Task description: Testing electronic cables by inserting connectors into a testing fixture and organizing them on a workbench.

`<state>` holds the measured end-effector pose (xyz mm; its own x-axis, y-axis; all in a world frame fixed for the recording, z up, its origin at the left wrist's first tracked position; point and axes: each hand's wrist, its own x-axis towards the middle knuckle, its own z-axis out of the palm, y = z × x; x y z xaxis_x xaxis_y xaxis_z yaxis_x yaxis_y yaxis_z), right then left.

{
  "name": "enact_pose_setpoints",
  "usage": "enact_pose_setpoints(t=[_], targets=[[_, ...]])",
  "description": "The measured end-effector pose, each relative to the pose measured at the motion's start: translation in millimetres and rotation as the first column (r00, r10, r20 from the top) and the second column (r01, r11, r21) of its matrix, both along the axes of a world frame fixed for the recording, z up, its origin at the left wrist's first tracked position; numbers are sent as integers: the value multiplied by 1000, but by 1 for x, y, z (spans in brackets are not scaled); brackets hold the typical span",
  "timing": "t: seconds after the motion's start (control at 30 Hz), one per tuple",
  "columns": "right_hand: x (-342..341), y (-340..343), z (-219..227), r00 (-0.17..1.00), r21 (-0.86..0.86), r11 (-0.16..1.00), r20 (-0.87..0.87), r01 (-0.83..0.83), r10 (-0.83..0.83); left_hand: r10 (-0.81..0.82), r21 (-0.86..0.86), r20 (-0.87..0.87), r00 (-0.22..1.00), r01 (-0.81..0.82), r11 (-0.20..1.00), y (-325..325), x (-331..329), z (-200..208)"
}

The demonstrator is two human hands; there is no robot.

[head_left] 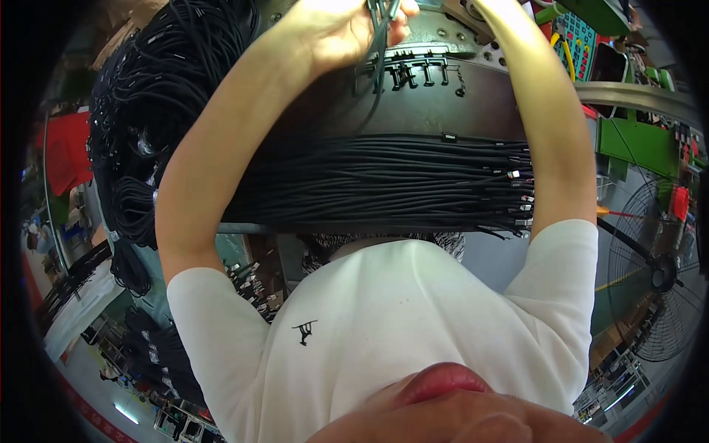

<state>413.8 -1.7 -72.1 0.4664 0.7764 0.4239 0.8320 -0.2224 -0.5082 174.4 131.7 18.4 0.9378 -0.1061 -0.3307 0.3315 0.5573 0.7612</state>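
Note:
My left hand (pixel 344 33), at the upper edge, has its fingers closed round a few thin black cables (pixel 380 46), whose tails hang toward me. Only the forearm (pixel 543 88) of my right arm shows; the hand lies beyond the upper edge. Just below my left hand, a black branched plastic piece (pixel 406 71), like a moulding runner, rests on a dark metal plate (pixel 450 111). Nearer me, many black cables (pixel 369 181) lie side by side, with small metal connectors (pixel 526 199) at their right ends.
A large heap of coiled black cables (pixel 166 81) rises at the left. On the right are a control panel (pixel 576 44) with coloured buttons, a curved metal bar (pixel 628 94), green machine parts (pixel 639 148) and a black fan (pixel 661 273). More cable bundles (pixel 159 347) sit at lower left.

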Motion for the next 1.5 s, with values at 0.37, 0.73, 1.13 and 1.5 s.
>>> enact_pose_setpoints(t=[0.37,0.73,1.13,1.5], targets=[[-93,-22,54,922,-19,999,387,45,-34,-197,842,356,913,-405,-356,32,-4,-2],[-99,-14,56,901,-178,964,420,197,-107,-302,774,587,751,-630,-63,44,41,-43],[-64,-33,27,942,-159,928,52,336,-332,-299,852,256,919,-361,-379,48,32,-18],[-249,-335,20,490,126,474,-255,871,-833,-699,453,-253,669,720,525,8,-260,4]])
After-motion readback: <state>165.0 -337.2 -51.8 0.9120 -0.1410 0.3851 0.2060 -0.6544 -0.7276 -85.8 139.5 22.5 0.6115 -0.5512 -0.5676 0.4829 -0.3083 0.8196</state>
